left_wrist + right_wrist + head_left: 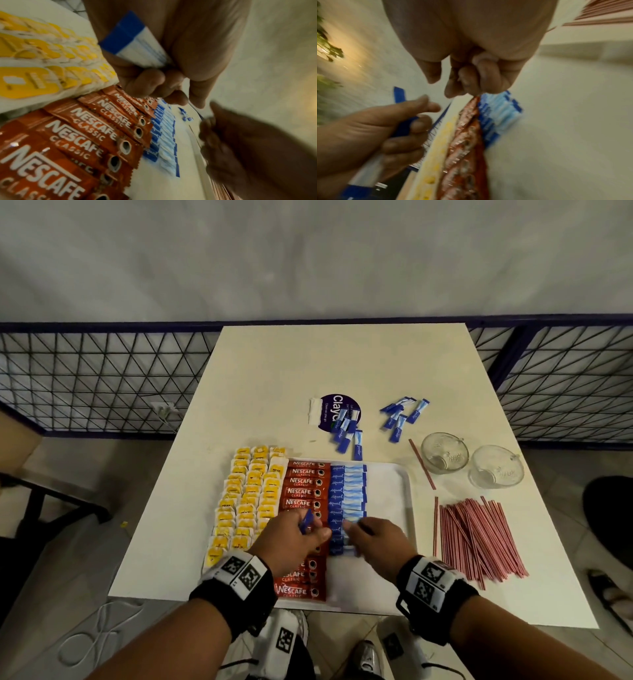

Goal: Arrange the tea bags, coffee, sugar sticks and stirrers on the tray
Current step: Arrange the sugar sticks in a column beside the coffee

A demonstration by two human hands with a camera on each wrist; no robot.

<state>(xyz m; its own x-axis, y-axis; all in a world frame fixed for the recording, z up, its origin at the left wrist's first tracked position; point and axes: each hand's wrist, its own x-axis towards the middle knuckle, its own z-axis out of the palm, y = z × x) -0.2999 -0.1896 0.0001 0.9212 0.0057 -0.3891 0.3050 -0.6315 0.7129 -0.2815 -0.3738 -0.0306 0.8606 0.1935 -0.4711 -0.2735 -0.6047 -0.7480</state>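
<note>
A white tray [387, 508] lies at the table's near edge. It carries columns of yellow tea bags [246, 501], a column of red coffee sticks [301, 491] and a column of blue sugar sticks [346, 487]. My left hand [322, 532] hovers over the coffee column and grips a small bundle of blue sugar sticks [135, 40]. My right hand [349, 527] is beside it, over the near part of the sugar column. Its fingers [471, 79] are curled, and I see nothing between them. Loose sugar sticks [400, 416] lie farther back. A pile of red-striped stirrers [476, 535] lies right of the tray.
Two glass cups [444, 451] [496, 465] stand right of the tray's far corner, with a single stirrer [422, 463] beside them. More sugar sticks [346, 433] lie on a round purple sticker [339, 405]. A dark mesh railing [102, 378] runs behind the table.
</note>
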